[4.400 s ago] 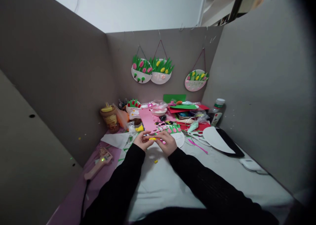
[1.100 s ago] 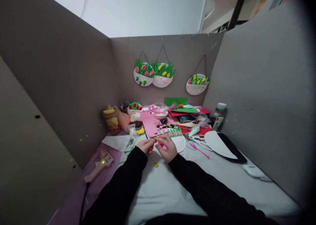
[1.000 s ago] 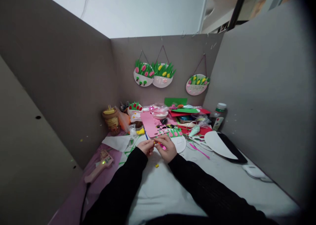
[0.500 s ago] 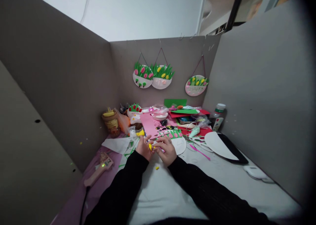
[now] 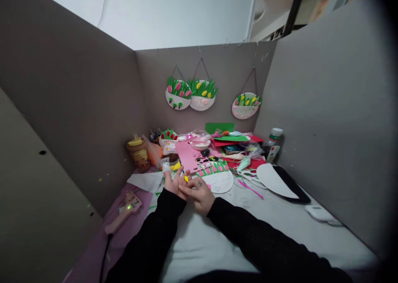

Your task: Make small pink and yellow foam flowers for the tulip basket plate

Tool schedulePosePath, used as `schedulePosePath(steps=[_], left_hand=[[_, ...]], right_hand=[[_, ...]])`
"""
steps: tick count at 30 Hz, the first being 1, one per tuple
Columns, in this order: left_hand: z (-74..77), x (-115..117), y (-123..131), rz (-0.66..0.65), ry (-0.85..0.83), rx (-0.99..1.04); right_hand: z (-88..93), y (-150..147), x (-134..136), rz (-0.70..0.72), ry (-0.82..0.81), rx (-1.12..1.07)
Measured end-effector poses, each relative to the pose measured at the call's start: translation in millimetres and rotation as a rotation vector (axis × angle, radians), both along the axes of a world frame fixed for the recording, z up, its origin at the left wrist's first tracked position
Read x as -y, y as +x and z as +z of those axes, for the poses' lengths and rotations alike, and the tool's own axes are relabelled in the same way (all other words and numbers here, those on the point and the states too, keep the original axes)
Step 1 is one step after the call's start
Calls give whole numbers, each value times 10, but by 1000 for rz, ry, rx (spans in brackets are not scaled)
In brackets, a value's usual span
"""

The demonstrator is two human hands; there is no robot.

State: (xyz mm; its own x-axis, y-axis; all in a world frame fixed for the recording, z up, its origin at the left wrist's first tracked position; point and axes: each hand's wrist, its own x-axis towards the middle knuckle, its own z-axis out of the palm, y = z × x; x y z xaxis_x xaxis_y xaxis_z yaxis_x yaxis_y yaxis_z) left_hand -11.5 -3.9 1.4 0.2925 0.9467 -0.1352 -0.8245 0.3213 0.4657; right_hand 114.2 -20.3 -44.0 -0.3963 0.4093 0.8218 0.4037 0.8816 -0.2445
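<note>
My left hand (image 5: 174,185) is turned palm up, thumb apart, holding a small yellow piece of what looks like clay (image 5: 186,178) at its fingers. Against the left palm rests my right hand (image 5: 199,196), its fingertips pinched together; whatever they hold is hidden. Just beyond the hands lies a white half-round plate craft (image 5: 223,185) with green leaves, pink tulips and a faint outline drawn on it.
A pink glue gun (image 5: 122,217) lies at left, its cord trailing forward. Scissors (image 5: 251,177), a white half-plate (image 5: 276,179) on a black board, and a bottle (image 5: 274,144) stand or lie at right. Craft supplies crowd the back under hanging plates (image 5: 202,102).
Both hands have shifted slightly left, and my right fingertips have moved from beside the yellow piece down onto my left palm. The small yellow bits on the table no longer show.
</note>
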Motion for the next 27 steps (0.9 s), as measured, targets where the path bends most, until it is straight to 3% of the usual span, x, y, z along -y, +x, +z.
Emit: schedulePosePath(steps=[4,9,14,18,23,27], left_hand=[[5,12,-30,39,49,44],[25,4,-79,87,63,61],[32,2,-86,150,74,68],[24,-5,-93,212,52,39],[1,-10,-104,224,77,23],[-16,-21,-122,273,104,30]], right_hand=[[-2,21,-7,-65,14,13],[1,-1,10,-17,11,70],[-12,4,9,-109,-53,85],[-9,3,15,-5,-32,114],[-10,-10,14,-66,-97,152],[-31,-2,6,13,-80,169]])
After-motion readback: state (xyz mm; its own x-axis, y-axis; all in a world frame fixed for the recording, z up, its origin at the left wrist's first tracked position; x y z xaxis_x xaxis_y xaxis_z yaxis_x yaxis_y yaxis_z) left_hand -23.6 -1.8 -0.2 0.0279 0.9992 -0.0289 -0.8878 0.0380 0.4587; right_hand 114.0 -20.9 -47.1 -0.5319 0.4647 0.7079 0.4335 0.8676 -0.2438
